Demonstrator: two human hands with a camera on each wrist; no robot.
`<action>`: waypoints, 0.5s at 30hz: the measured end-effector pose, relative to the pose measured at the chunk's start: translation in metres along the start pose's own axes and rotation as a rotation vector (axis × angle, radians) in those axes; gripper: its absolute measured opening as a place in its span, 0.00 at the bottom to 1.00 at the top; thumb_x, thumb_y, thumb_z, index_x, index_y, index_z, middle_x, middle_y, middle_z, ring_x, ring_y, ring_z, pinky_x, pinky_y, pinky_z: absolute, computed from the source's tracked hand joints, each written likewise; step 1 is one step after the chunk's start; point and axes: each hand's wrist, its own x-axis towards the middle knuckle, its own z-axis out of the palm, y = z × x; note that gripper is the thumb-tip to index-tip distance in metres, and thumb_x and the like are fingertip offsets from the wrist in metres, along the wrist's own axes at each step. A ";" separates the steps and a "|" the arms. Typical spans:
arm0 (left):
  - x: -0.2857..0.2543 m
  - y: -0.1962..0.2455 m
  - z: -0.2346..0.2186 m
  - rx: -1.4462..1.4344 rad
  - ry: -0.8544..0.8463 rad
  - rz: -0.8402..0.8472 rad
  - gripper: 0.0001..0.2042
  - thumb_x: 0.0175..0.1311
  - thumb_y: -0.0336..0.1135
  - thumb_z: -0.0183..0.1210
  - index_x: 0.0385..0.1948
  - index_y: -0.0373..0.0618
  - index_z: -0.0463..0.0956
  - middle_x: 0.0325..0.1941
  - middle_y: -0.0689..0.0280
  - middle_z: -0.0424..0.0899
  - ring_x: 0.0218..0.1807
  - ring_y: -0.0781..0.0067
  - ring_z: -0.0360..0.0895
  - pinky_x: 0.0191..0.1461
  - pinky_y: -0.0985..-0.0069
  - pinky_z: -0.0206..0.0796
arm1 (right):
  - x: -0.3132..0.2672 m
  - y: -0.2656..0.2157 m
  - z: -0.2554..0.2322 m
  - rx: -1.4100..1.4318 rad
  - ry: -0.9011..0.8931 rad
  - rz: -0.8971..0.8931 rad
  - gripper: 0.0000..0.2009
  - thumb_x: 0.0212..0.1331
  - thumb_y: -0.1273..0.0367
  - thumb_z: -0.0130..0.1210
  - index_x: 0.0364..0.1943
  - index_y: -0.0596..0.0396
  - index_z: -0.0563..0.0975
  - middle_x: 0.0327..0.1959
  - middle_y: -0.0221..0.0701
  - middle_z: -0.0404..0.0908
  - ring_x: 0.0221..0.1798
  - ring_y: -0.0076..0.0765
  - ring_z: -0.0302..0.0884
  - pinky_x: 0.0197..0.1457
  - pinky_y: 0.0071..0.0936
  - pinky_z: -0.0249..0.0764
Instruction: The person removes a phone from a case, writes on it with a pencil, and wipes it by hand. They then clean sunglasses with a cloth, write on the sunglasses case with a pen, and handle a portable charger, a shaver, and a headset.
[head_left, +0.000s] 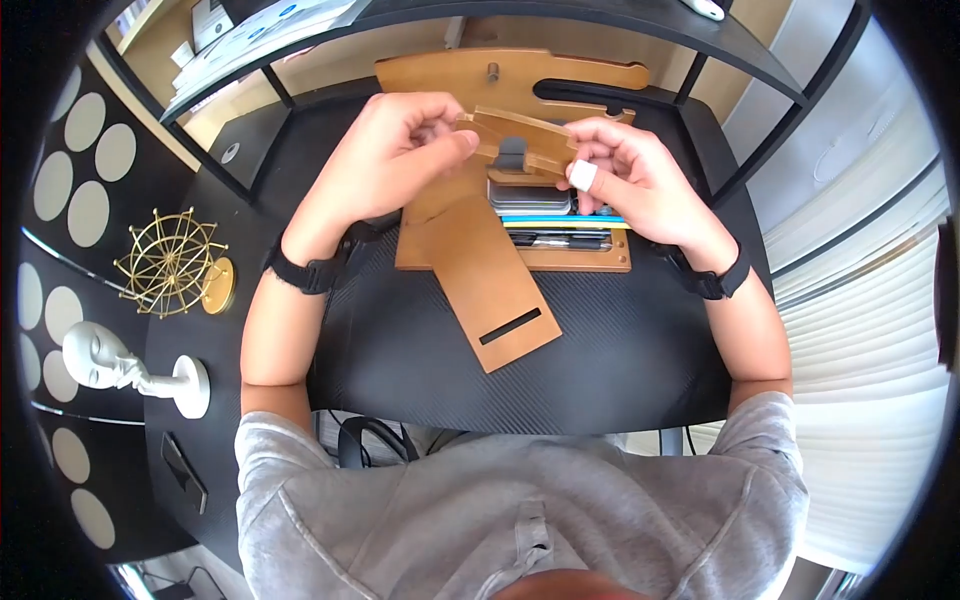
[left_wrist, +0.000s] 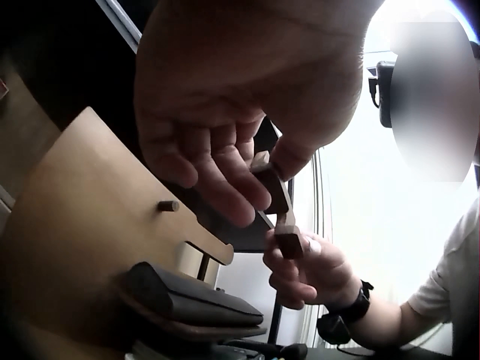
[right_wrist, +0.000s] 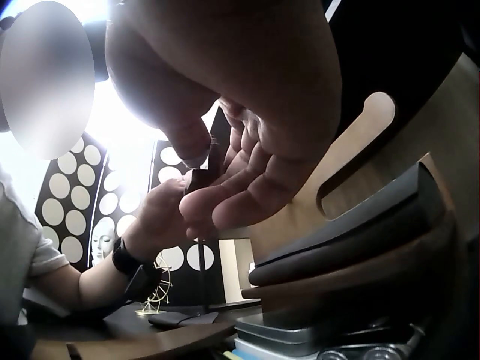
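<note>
A small brown wooden piece with notched edges (head_left: 548, 136) is held up between both hands above the brown case. My left hand (head_left: 385, 155) pinches its left end between thumb and fingers; my right hand (head_left: 640, 175) pinches the right end, with a white wrap on the thumb. In the left wrist view the piece (left_wrist: 289, 241) shows edge-on between the hands. The case's strap with a dark slot (head_left: 495, 285) lies toward the table's front. Beneath the hands, a grey tin (head_left: 530, 200) and pens (head_left: 560, 242) sit in the case.
The case's tall back panel (head_left: 450, 72) stands behind, with a peg and a long slot. On the left are a gold wheel ornament (head_left: 172, 262), a white head figure (head_left: 95, 355) and a phone (head_left: 184, 472). A black shelf frame (head_left: 560, 22) spans above the desk's back.
</note>
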 end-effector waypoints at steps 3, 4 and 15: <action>0.000 0.001 -0.005 -0.002 -0.051 -0.032 0.08 0.72 0.31 0.61 0.33 0.37 0.77 0.26 0.71 0.82 0.31 0.85 0.80 0.36 0.83 0.72 | -0.001 0.004 0.010 -0.099 -0.011 -0.014 0.25 0.67 0.70 0.64 0.65 0.62 0.71 0.46 0.36 0.83 0.32 0.22 0.80 0.38 0.21 0.78; 0.000 0.001 -0.004 -0.020 -0.057 -0.030 0.08 0.72 0.31 0.60 0.33 0.37 0.77 0.26 0.71 0.82 0.31 0.85 0.80 0.36 0.83 0.72 | -0.003 -0.001 0.014 -0.257 0.014 -0.056 0.26 0.65 0.70 0.65 0.66 0.60 0.71 0.46 0.38 0.83 0.32 0.24 0.80 0.37 0.22 0.78; -0.002 0.011 0.028 -0.282 -0.085 -0.092 0.13 0.74 0.35 0.61 0.28 0.41 0.75 0.23 0.70 0.83 0.25 0.86 0.78 0.29 0.84 0.69 | -0.003 -0.009 0.016 -0.828 0.185 -0.547 0.30 0.56 0.69 0.70 0.65 0.56 0.75 0.48 0.38 0.81 0.39 0.45 0.82 0.40 0.35 0.80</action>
